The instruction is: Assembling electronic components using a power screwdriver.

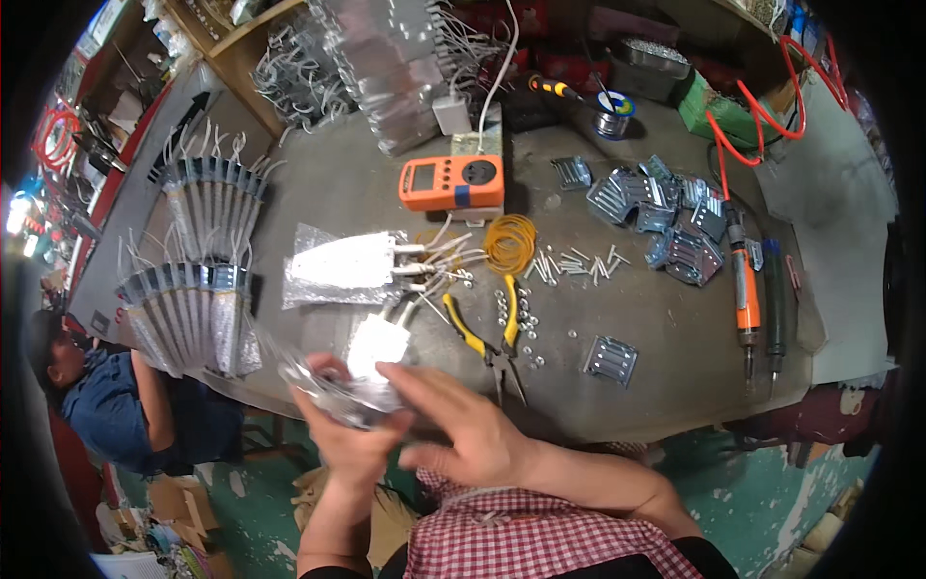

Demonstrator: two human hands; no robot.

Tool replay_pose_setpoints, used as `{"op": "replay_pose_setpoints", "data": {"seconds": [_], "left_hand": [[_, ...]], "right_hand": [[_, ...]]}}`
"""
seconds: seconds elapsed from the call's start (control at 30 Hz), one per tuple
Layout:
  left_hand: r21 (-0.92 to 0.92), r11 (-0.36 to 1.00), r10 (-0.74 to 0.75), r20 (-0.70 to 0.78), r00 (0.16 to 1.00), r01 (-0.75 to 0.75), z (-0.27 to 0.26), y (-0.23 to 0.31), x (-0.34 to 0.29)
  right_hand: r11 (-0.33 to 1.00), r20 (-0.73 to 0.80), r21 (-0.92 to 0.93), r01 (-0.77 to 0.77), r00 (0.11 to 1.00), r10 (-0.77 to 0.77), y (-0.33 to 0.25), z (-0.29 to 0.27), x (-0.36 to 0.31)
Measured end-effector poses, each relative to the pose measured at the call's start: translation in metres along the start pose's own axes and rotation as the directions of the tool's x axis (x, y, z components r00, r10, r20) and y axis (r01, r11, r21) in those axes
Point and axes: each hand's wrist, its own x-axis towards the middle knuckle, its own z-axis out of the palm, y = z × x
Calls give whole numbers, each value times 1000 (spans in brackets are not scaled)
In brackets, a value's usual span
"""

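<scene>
Film (363,397) — clear, glossy — crinkles in left hand (351,442).

The hands (473,446) are at a white corded piece (378,343) and blurred clear plastic (349,396), near yellow-handled pliers (498,359).

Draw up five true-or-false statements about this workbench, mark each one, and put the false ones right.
1. The pliers have yellow handles. True.
2. The left hand is empty and spread flat on the table. False: the left hand is raised, holding a shiny white piece.
3. The orange multimeter lies to the right of the slotted metal plates. False: the multimeter lies to their left.
4. Loose screws lie to the right of the yellow rubber bands. True.
5. The solder spool stands at the near edge, by the checked apron. False: the solder spool stands toward the far side of the table.
</scene>
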Motion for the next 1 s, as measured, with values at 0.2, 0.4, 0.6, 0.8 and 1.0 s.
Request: {"op": "replay_pose_setpoints", "data": {"seconds": [0.2,0.4,0.6,0.8,1.0], "left_hand": [[-114,992,88,335,938,-52,6,-54,-27],[-190,975,219,737,640,-115,9,-5,16],[-244,509,-274,863,424,826,36,18,-14],[-79,121,-251,962,108,989,90,22,-52],[-140,249,-190,963,190,958,97,18,-57]], "right_hand": [[996,77,-68,-62,995,67,34,-10,-17],[966,37,-256,-37,998,48,25,-43,-31],[596,-546,-587,-548,811,209,26,-146,-84],[863,-550,-384,-328,832,72,-2,-118,-81],[764,-348,-617,-187,936,-52,2,-110,-79]]}}
